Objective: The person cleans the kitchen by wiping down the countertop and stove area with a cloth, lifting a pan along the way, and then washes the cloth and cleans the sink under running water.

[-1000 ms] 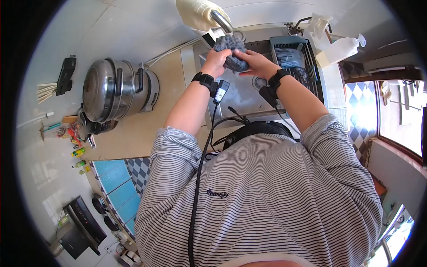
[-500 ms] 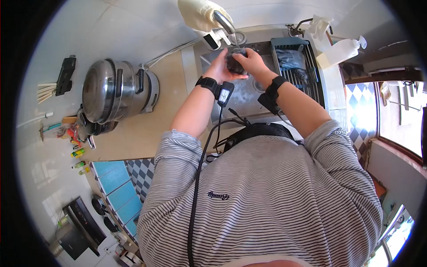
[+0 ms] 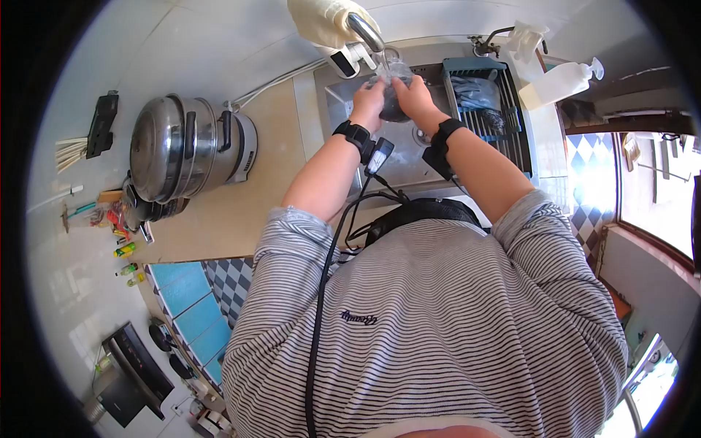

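Under the running faucet (image 3: 366,33), a dark rounded object (image 3: 394,109) is held between my two hands, above the metal sink (image 3: 398,164). My left hand (image 3: 369,102) grips its left side, fingers curled round the edge. On the opposite side, my right hand (image 3: 414,99) holds it with the thumb near the top. Water splashes over the object's far part, and its exact kind cannot be made out. Both wrists carry black straps with small devices.
Right of the sink basin is a dark drain basket (image 3: 522,124) holding a bluish-grey bundle. A pump bottle (image 3: 562,84) lies tilted beyond it. To the left stands a large steel pot (image 3: 164,150) on the counter (image 3: 274,157). A black cable hangs down my front.
My left hand has turned and shifted right, from cupping beneath the object to gripping its side. My right hand has moved slightly right and down. Water now splashes more visibly over the object.
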Tool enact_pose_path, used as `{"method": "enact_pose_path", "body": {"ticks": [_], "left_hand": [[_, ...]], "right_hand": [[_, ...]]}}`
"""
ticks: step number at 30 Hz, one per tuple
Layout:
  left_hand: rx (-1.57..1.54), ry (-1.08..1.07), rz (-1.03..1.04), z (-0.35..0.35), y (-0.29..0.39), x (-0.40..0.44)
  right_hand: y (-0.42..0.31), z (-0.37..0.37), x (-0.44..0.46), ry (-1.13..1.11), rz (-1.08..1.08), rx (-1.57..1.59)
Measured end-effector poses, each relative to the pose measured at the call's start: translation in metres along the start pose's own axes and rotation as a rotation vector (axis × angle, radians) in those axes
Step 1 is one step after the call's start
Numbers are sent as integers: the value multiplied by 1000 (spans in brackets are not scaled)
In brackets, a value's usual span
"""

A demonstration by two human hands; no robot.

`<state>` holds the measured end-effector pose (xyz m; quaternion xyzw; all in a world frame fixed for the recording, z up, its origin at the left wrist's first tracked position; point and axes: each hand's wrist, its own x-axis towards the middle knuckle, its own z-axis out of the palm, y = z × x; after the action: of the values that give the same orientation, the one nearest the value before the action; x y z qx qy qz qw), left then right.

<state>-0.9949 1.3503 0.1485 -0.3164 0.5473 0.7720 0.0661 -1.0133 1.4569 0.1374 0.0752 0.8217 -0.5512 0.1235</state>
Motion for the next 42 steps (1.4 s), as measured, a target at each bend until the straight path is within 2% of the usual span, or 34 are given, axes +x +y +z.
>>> {"method": "enact_pose_path", "body": {"ticks": [4, 8, 9, 10, 12, 13, 15, 16, 17, 18, 19, 21, 22, 23, 24, 25, 26, 27, 29, 31, 32, 33, 34, 35, 36, 37, 38, 39, 41, 42], "left_hand": [[84, -131, 76, -9, -5, 0], [370, -158, 210, -18, -10, 9], [461, -153, 274, -19, -13, 15], [459, -153, 274, -20, -11, 19], [523, -173, 431, -24, -13, 22], [521, -173, 423, -24, -14, 20], [181, -118, 242, -19, -8, 15], [149, -113, 243, -16, -6, 12], [147, -113, 241, -15, -2, 10], [77, -198, 124, -16, 3, 7], [6, -282, 7, -17, 9, 5], [102, -259, -55, -20, 19, -2], [182, -189, -168, -18, 23, -4], [263, -120, -280, -17, 25, -6], [54, -141, -373, -19, 26, 0], [54, -143, -373, -21, 25, 5], [-22, -239, -401, -24, 24, 9], [-99, -335, -427, -24, 23, 11], [-124, -386, -419, -22, 24, 13], [-206, -410, -324, -29, 14, 28], [-137, -333, -230, -28, 8, 32], [-135, -332, -226, -25, 5, 34], [-70, -217, -68, -21, 2, 34], [-6, -100, 88, -18, -1, 34], [52, 14, 171, -13, 1, 31], [54, 17, 173, -13, 2, 32], [219, 34, 259, -13, 2, 32], [385, 51, 342, -14, 2, 33], [418, 49, 419, -15, -2, 33], [533, 73, 514, -15, -1, 30]], "right_hand": [[18, 7, 18, -49, 68, -42], [92, 23, 64, -455, -144, 52], [99, 24, 68, -552, -198, 76], [79, 16, 57, -552, -197, 74], [14, -12, 21, -440, 316, 312], [15, -18, 22, -509, 292, 448], [-14, -31, -3, -258, 328, 58], [-15, -35, -4, -257, 330, 57], [-17, -40, -6, -385, 461, 305], [-15, -42, -7, -510, 589, 554], [-13, -42, -4, -510, 591, 551], [-9, -40, 4, -566, 297, 535], [-8, -37, 5, -459, 150, 374], [-6, -36, 7, -456, 152, 374], [-6, -35, 8, -441, -17, 149], [-8, -33, 9, -421, -185, -76], [-6, -26, 6, -311, -408, -149], [-9, -24, 2, -310, -408, -149], [-23, -23, -12, -323, -564, -111], [-32, -22, -17, -295, -591, -118], [-34, -20, -16, -360, -337, 6], [-35, -17, -12, -421, -83, 130], [-25, -1, -2, -241, -220, 6], [-13, 4, 8, -243, -222, 8], [-19, 2, 7, -276, -50, 5], [-27, 0, 5, -307, 123, 1], [-35, -1, 2, -269, 189, -6], [-36, -3, 2, -273, 191, -5], [-38, -7, 2, -345, 245, 31], [-35, -5, 3, -348, 247, 30]]}}
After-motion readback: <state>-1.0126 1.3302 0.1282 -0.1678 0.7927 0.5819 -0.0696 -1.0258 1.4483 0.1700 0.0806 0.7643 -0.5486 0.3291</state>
